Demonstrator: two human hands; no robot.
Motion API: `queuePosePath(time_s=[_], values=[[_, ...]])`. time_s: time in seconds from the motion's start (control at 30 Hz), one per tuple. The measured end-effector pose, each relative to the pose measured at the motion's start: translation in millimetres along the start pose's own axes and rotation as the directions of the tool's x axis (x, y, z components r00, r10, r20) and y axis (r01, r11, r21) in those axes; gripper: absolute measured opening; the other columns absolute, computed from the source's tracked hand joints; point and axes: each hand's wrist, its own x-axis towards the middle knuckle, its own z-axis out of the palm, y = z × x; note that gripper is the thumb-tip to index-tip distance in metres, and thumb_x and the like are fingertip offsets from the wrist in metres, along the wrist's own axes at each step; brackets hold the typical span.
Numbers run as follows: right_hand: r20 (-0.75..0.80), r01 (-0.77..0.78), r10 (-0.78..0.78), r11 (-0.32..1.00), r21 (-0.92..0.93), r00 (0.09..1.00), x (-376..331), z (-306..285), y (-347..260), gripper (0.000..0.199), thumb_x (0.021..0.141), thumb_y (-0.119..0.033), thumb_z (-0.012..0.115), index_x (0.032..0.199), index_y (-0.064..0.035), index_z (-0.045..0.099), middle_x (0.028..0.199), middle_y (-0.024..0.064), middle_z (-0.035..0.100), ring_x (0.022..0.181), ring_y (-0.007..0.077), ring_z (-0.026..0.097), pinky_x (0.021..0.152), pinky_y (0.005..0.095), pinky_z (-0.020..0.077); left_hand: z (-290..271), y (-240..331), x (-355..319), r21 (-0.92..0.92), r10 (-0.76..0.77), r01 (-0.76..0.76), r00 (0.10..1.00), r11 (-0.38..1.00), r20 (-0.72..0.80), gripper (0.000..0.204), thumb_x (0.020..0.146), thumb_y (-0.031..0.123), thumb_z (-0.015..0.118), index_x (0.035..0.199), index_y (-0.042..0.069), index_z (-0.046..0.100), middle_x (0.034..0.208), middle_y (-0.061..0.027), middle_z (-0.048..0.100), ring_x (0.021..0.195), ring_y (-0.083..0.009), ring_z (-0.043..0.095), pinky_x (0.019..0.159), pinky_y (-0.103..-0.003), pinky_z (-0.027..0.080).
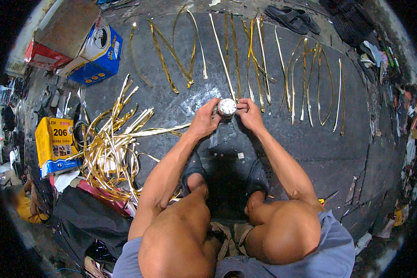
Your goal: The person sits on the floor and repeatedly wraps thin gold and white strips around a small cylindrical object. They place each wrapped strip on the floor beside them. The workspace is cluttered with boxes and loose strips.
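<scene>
Between my hands, a short round object (227, 107) with a mottled white-and-grey top stands over the dark ground mat; its lower part is hidden. My left hand (205, 117) curls its fingers and thumb around the left side of it. On the opposite side, my right hand (250, 115) is pinched closed, fingertips close against the object; whatever is in them is too small to make out. A gold strip (234, 55) and a pale strip (222, 56) run toward me and end just beyond the round object.
Several gold strips (304, 78) lie spread along the far side and right. A tangled gold strip bundle (113, 148) sits at left, beside a yellow-and-blue tin (55, 146). A blue carton (97, 53) and black sandals (292, 19) lie farther off. A person (30, 204) is at far left.
</scene>
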Motion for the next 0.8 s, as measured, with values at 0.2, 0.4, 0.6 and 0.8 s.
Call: queuePosePath(time_s=[0.2,0.4,0.6,0.8], values=[[-0.011,-0.028,0.029,0.995,0.1,1.0,16.5,22.4,10.5,0.025,0.079,-0.005,0.067,0.104,-0.0034,0.066,0.086,0.0086,0.072,0.075,0.0183,0.067,0.071,0.0332,0.0529,-4.6,6.2,-3.5,0.071,0.142,-0.141,0.99,0.987,-0.012,0.056,0.079,0.006,0.072,0.132,0.005,0.054,0.121,-0.0192,0.063,0.114,-0.0372,0.064,0.094,-0.043,0.054],[-0.016,-0.045,0.053,0.938,0.344,0.998,8.4,15.5,-11.3,0.025,0.078,0.001,0.068,0.102,-0.0031,0.063,0.085,0.0091,0.072,0.077,0.0171,0.068,0.069,0.0306,0.0523,1.7,9.6,-0.2,0.167,0.091,-0.088,0.996,0.982,-0.012,0.055,0.072,0.008,0.078,0.124,0.004,0.059,0.115,-0.0169,0.065,0.108,-0.039,0.065,0.09,-0.044,0.055],[0.005,-0.114,0.174,0.626,0.771,0.985,-23.3,-41.8,-97.2,0.033,0.08,0.007,0.072,0.104,-0.0107,0.059,0.083,0.0035,0.068,0.071,0.0144,0.063,0.068,0.0278,0.0499,0.5,0.5,-0.7,0.207,0.115,-0.104,0.992,0.973,-0.042,0.062,0.066,0.003,0.079,0.124,-0.001,0.057,0.116,-0.0223,0.064,0.111,-0.0428,0.064,0.093,-0.043,0.053],[-0.147,0.247,-0.257,0.421,0.873,0.955,-72.3,-188.2,-216.7,0.026,0.087,0.008,0.066,0.108,-0.0067,0.06,0.089,0.0048,0.061,0.07,0.0083,0.055,0.063,0.0187,0.0452,3.1,4.0,-1.5,0.158,0.102,-0.092,0.993,0.983,-0.056,0.053,0.07,0.005,0.076,0.12,0.0,0.059,0.113,-0.021,0.064,0.108,-0.0424,0.063,0.091,-0.044,0.053]])
